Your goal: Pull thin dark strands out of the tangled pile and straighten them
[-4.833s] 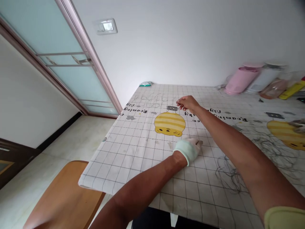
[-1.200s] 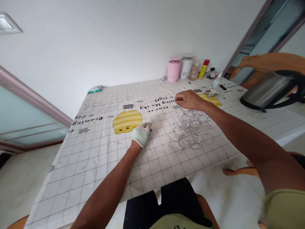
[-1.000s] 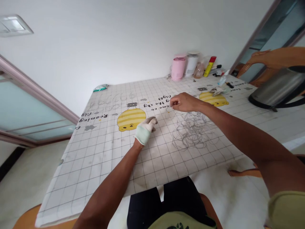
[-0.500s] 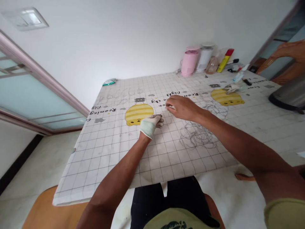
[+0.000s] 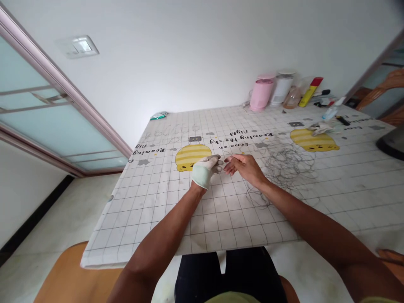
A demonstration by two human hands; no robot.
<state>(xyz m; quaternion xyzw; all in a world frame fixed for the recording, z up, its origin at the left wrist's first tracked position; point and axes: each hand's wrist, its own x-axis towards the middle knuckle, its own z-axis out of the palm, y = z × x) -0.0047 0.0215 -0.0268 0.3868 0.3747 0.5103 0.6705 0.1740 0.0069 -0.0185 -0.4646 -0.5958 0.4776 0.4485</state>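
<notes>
My left hand (image 5: 208, 167) wears a pale glove with a light green cuff. Its fingertips are pinched together above the table; whatever lies between them is too fine to make out. Just to the right, my bare right hand (image 5: 243, 167) points its loosely curved fingers toward the glove, with a small gap between the two hands. Those fingers look apart, and no object shows in them. On the table, right of my right hand and partly behind its forearm, lies a loose tangle of thin dark strands (image 5: 287, 162).
A white checked tablecloth (image 5: 151, 210) covers the table. Along the wall stand a pink cylindrical device (image 5: 261, 93), a white one (image 5: 282, 89), a bottle (image 5: 292, 97) and a yellow-red can (image 5: 311, 91). A crumpled glove (image 5: 322, 127) and a metal vessel (image 5: 393, 141) are at right.
My right hand has come down and nearer to my left hand, its fingers loosening from a pinch. The left hand keeps its pinch. The whole view has shifted slightly.
</notes>
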